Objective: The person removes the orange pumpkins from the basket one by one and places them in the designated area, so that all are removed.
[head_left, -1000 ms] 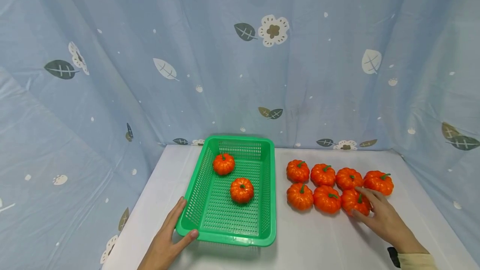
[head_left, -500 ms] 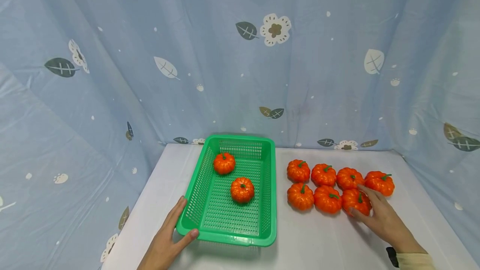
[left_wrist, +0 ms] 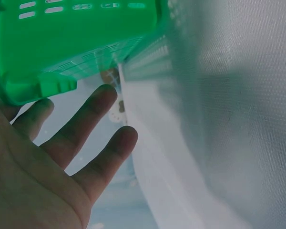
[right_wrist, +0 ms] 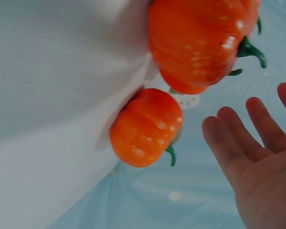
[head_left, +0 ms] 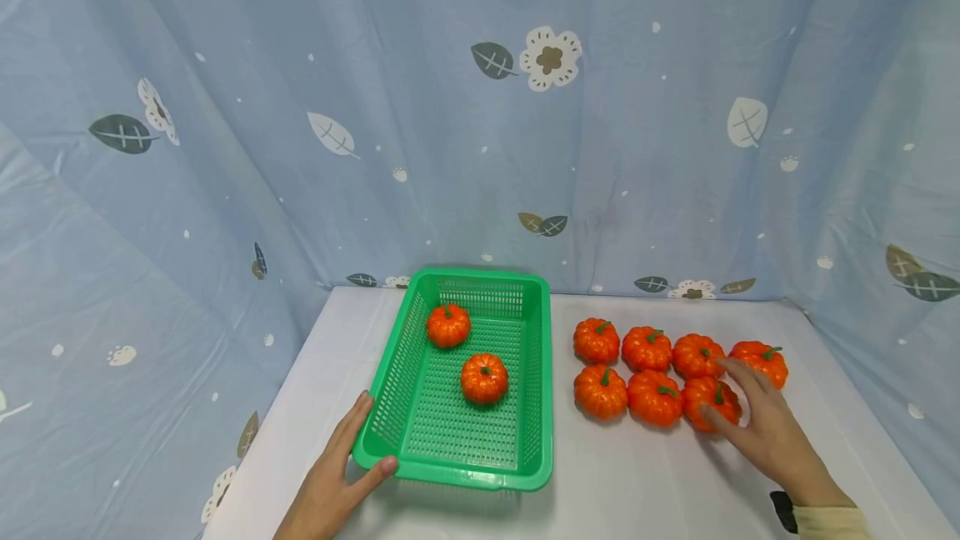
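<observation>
My left hand (head_left: 327, 477) is at the near left corner of a green plastic basket (head_left: 450, 476), thumb by the front rim, fingers along the left side. In the left wrist view its fingers (left_wrist: 105, 164) are straight and spread beside the basket wall (left_wrist: 86, 36). Two small orange pumpkins (head_left: 483, 380) sit inside the basket. My right hand (head_left: 780, 440) hovers over the rightmost pumpkin (head_left: 701, 412) of a front row, partly covering it. Seen from the right wrist, that hand's straight fingers (right_wrist: 264, 126) are apart from the nearest pumpkin (right_wrist: 195, 43).
Several more pumpkins with green stems stand in two rows right of the basket, the farthest right one (head_left: 759, 362) just beyond my right hand. A white cloth (head_left: 622, 482) covers the table. A blue patterned curtain (head_left: 450, 148) hangs behind and at the sides.
My right hand has lifted slightly off the front-row pumpkin, its fingers a little farther up and apart. My left hand, the basket and the pumpkins stay in place.
</observation>
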A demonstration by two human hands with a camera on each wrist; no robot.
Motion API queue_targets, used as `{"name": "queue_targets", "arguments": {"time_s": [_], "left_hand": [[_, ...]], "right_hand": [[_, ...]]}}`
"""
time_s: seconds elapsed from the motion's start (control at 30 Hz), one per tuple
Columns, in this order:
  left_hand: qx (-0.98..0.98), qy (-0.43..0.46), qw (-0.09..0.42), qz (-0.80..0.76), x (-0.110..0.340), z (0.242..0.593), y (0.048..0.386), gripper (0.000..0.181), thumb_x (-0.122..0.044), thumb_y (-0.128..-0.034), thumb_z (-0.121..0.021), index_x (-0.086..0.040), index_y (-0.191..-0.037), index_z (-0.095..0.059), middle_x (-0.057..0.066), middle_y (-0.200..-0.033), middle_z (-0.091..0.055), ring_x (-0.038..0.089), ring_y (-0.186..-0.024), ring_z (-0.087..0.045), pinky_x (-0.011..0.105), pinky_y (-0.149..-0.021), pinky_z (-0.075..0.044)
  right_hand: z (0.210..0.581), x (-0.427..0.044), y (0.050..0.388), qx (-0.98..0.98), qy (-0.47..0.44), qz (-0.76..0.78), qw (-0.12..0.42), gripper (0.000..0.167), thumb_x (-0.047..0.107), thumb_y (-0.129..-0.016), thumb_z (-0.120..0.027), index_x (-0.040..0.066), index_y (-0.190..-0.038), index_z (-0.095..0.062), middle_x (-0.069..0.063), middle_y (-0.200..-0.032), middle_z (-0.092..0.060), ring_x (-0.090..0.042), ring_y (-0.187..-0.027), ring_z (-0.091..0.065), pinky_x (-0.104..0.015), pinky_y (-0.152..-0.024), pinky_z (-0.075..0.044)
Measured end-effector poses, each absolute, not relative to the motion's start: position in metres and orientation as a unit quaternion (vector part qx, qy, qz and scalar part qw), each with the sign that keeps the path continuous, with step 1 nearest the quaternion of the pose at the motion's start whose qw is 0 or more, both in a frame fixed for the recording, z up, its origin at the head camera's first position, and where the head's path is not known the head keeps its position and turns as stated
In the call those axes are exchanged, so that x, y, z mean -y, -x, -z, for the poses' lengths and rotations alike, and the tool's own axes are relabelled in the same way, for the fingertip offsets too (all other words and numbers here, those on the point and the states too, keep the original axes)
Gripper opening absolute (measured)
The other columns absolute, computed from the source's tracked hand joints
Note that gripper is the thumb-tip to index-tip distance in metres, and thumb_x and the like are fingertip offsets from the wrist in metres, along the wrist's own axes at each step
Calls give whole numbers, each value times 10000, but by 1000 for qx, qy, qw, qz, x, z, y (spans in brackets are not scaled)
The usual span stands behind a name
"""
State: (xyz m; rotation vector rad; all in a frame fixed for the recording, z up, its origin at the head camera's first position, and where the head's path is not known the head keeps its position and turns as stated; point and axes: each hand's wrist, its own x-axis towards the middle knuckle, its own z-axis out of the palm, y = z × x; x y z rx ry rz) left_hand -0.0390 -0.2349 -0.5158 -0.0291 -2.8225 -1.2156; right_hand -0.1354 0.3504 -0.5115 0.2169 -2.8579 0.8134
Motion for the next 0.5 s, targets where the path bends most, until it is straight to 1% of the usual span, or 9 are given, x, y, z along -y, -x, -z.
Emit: {"name": "queue_targets", "arguments": {"time_s": [0.13, 0.27, 0.37, 0.5], "left_hand": [[919, 10, 33, 392, 235, 516, 39, 876, -452, -934, -724, -393, -1620, -183, -28, -1686, -172, 331, -1502, -223, 684, -1101, -303], [922, 12, 35, 385, 236, 516, 39, 877, -460, -936, -719, -395, -1621, -176, -72, -1684, -157, 333, -1506, -230, 679, -1099, -312], [924, 12, 37, 379, 236, 515, 39, 877, -464, -937, -716, -395, -1622, -173, -86, -1681, -155, 333, -1505, -235, 675, -1097, -320], [925, 11, 37, 378, 235, 515, 39, 873, -465, -939, -714, -400, -1621, -172, -50, -1684, -169, 327, -1501, -236, 680, -1083, -332]], "right_hand": [[505, -342, 134, 947, -85, -285, 122, 808, 299, -872, -825, 40, -1512, -406, -317, -1474, -376, -558, -1281, -349, -810, -930, -334], [500, -333, 132, 936, -102, -301, 150, 771, 200, -852, -841, 62, -1495, -439, -294, -1477, -394, -550, -1276, -373, -807, -938, -331], [496, -326, 132, 934, -105, -306, 151, 744, 194, -857, -839, 70, -1481, -454, -283, -1478, -396, -541, -1273, -389, -799, -919, -363], [492, -316, 131, 933, -109, -313, 142, 721, 212, -861, -837, 70, -1464, -467, -261, -1479, -398, -511, -1272, -408, -776, -902, -406]]}}
